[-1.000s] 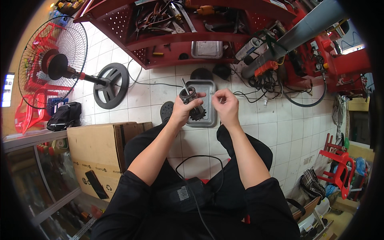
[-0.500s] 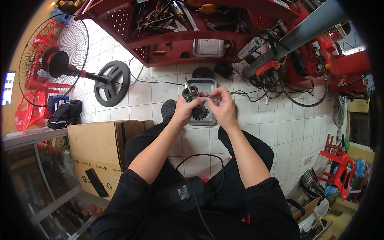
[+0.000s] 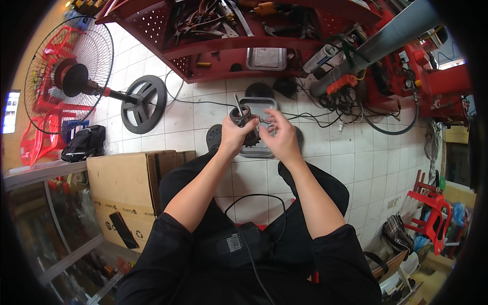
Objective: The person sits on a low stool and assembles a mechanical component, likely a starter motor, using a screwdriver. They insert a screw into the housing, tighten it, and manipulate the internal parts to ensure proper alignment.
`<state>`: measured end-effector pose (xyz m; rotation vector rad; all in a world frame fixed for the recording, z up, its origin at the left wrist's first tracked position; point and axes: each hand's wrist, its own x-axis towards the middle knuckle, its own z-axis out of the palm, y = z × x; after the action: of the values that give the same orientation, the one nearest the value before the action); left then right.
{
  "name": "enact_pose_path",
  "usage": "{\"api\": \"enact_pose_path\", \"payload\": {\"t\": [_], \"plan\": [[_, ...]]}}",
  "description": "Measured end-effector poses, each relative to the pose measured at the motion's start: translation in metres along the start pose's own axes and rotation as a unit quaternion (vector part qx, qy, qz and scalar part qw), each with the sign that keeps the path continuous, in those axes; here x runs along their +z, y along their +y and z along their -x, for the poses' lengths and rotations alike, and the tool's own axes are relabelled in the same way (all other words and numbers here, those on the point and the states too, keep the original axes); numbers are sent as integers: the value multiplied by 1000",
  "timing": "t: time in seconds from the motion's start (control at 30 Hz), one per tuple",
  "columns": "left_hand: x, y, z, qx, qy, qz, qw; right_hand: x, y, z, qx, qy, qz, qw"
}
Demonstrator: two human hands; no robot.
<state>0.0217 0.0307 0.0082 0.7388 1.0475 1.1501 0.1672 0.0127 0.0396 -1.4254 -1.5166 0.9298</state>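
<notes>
My left hand (image 3: 236,136) is closed round a dark metal part (image 3: 240,121) with a round collar at its upper end. A bright metal rod (image 3: 238,103) sticks up out of the collar. Below the fingers shows the part's dark toothed lower end, partly hidden by the hand. Close on the right, my right hand (image 3: 282,140) has its fingers spread and the thumb apart, near the side of the part. No held object can be made out in it. Beneath both hands a grey metal tray (image 3: 264,151) lies on the tiled floor between my shoes.
Ahead stands a red tool cart (image 3: 213,53) with pliers and a small tray. A standing fan (image 3: 76,80) is at left, above a cardboard box (image 3: 124,183) bearing a phone (image 3: 123,230). Cables (image 3: 330,101) and red machinery lie right. A red stool (image 3: 432,216) is further right.
My right hand's fingers have opened from a pinch beside the part and spread apart. My left hand keeps its hold, with the part slightly turned so its collar faces up more.
</notes>
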Motion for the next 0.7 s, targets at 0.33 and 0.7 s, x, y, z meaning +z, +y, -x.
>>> {"api": "enact_pose_path", "payload": {"t": [0.33,0.7], "plan": [[-3,0,-2,2,11,-25,1000,-11,11,-4,144,-91,-225,959],[1,2,-1,4,10,-14,1000,-8,20,-4,120,-86,-253,956]]}}
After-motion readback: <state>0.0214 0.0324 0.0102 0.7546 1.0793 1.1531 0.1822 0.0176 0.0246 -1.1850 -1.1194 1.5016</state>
